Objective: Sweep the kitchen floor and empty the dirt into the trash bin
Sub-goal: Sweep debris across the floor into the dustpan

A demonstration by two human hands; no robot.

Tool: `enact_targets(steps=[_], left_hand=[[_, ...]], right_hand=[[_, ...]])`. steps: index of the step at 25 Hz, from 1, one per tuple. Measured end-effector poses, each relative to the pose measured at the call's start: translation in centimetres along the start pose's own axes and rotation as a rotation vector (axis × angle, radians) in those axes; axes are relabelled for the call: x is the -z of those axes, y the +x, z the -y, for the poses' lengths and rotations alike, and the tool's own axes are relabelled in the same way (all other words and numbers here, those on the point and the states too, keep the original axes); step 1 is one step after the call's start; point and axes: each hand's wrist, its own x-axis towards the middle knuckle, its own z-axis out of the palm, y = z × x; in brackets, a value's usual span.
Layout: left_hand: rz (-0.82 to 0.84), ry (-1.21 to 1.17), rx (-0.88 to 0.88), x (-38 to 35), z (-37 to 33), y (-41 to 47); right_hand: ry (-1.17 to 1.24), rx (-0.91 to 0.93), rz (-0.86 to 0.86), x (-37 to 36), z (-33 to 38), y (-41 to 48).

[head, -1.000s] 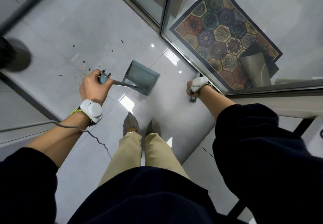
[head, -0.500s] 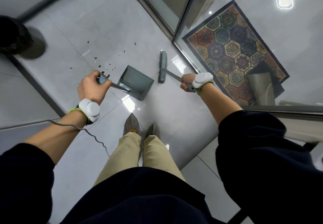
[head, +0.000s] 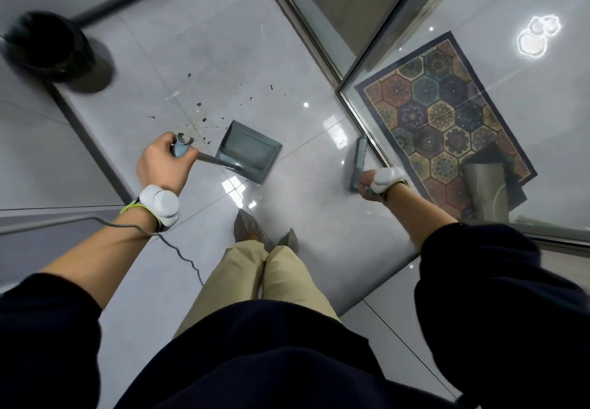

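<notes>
My left hand grips the top of the grey-blue dustpan's long handle; the dustpan rests on the pale tiled floor in front of my feet. Dark crumbs of dirt lie scattered just beyond and left of the pan. My right hand grips the broom handle, and the grey broom head sits on the floor right beside the glass partition. A black trash bin stands at the far left, blurred.
A glass partition with a metal frame runs diagonally on the right; a patterned mat lies behind it. A dark floor strip runs along the left. A grey cable hangs from my left wrist.
The broom head has swung from beside the dustpan to the right, against the glass partition. The view has shifted, bringing the trash bin more into sight.
</notes>
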Motion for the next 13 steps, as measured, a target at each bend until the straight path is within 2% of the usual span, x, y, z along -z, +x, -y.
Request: enact_targets(steps=[3,4,5,6,7,9,10,11,12,13], left_hand=[[-0.037,0.012,0.045,1.7,2.1,0.7],[-0.051,0.015,0.057,2.2,2.7,0.9],[-0.068,0.011,0.069,2.8,3.3,1.1],[-0.088,0.003,0.081,3.3,4.0,1.3],[-0.099,-0.002,0.085,3.6,4.2,1.5],[-0.121,-0.013,0.111,4.6,5.1,1.9],[-0.133,-0.017,0.124,5.2,5.6,2.0],[-0.143,-0.022,0.132,5.6,6.1,2.2],[-0.152,-0.026,0.136,6.1,6.6,2.3],[-0.157,-0.032,0.139,6.4,7.0,2.3]], right_hand=[[0.76,-0.062,0.182,-2.5,6.2,-2.6],[0.968,0.009,0.165,-3.4,8.0,-4.3],[1.05,-0.002,0.054,-4.6,9.1,-3.6],[1.101,-0.06,0.028,-5.8,10.6,-3.2],[1.001,-0.035,-0.007,-6.0,11.4,-2.2],[0.946,-0.015,0.097,-6.6,13.9,-0.9],[0.994,-0.067,0.28,-6.7,14.8,-1.0],[0.875,-0.067,0.325,-6.4,15.3,-0.9],[0.751,0.027,0.177,-6.2,16.0,-0.7],[0.713,0.07,0.203,-5.7,16.3,-1.4]])
